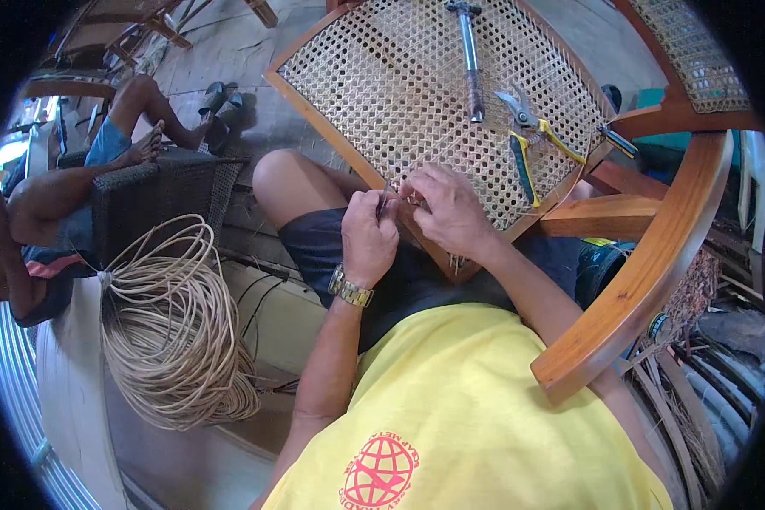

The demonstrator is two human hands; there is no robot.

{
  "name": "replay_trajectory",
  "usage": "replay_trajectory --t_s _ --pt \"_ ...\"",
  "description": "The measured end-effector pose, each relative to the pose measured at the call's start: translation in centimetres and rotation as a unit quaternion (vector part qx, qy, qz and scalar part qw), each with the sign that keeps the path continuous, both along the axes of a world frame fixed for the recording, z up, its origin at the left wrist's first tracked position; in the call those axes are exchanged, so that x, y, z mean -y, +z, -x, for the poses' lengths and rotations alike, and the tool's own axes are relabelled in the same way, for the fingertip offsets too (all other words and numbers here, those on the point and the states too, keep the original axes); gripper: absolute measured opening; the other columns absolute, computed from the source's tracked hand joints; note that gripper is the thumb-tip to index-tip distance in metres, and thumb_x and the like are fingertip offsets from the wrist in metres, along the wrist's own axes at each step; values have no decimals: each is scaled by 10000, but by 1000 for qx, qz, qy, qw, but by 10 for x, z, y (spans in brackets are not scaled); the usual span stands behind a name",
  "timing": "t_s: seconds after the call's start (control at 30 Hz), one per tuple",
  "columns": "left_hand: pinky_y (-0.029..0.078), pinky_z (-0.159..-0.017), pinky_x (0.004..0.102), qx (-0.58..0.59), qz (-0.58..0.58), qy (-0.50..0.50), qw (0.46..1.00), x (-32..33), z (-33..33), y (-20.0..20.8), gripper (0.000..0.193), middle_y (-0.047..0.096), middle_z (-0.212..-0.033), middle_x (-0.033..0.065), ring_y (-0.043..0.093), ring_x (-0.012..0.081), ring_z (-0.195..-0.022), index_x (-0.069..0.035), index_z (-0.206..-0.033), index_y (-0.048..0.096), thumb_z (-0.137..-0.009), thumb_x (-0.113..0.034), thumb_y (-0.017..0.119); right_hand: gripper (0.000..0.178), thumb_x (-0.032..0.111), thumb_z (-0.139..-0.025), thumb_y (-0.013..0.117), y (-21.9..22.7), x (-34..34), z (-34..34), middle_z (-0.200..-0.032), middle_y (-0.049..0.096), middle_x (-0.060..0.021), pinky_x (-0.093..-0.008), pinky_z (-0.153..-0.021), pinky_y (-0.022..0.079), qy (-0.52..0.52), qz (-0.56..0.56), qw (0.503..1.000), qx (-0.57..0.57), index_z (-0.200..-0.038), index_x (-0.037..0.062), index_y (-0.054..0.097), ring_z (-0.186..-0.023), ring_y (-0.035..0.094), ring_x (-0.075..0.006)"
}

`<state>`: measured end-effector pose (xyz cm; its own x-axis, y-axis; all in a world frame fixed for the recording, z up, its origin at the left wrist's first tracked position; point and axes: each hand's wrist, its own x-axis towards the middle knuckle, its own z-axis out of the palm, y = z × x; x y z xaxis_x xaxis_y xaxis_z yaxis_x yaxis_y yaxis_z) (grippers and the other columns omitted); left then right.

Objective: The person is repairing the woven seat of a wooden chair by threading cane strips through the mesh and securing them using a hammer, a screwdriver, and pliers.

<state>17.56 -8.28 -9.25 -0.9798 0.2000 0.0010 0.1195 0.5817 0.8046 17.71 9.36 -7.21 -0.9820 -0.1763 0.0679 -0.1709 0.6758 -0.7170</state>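
A wooden chair with a woven cane seat [357, 93] is tilted across my lap. Over the near left edge of its wooden frame [314, 116], both hands work close together. My left hand [370, 240], with a gold watch on the wrist, is closed in a pinch at the frame's edge; a small dark thing shows at its fingertips, too small to name. Beside it, my right hand [452, 211] rests on the cane with curled fingers pinching at the same edge, and what they hold is hidden. A hammer [469, 64] and yellow-handled pruning shears [523, 115] lie on the seat.
The chair's curved armrest [654, 263] arches over my right forearm. A dark slim tool [618, 141] sits at the seat's right corner. To the left hangs a big coil of rattan cane [174, 340]. Beyond it a person [51, 200] sits near a pair of sandals [219, 106].
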Motion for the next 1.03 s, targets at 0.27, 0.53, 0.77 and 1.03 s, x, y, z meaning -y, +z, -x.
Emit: replay_trajectory --t_s 0.27,0.53,0.77,1.03 --pt "477 -773 287 181 -166 63 967 -2 -5 -11 105 601 -891 23 565 134 -818 -31 -1031 674 -991 -123 645 121 114 -783 646 -2 2 -3 -909 605 -111 -460 -822 463 15 -33 999 -27 -896 73 653 -919 580 -320" --pt "485 -730 383 13 -36 59 998 -14 -12 0 101 569 -874 121 584 275 -815 -64 -1039 665 -940 -74 648 77 60 -792 650 -9 5 -9 -865 581 -102 -433 -795 448 -16 -3 998 -68 -865 52 627 -876 573 -311" --pt "526 -726 367 33 -147 137 979 -9 -14 -11 196 639 -921 120 645 234 -819 -40 -1116 626 -925 -55 670 104 81 -789 652 -10 12 -10 -885 569 -112 -458 -824 440 -38 -18 997 -65 -868 51 591 -891 568 -321" --pt "529 -797 291 165 -273 175 932 7 -5 -23 195 681 -970 74 629 123 -843 -18 -1129 596 -994 -150 646 149 109 -774 672 -7 18 -7 -895 573 -107 -464 -829 443 -19 -94 991 -96 -885 61 585 -897 576 -311"
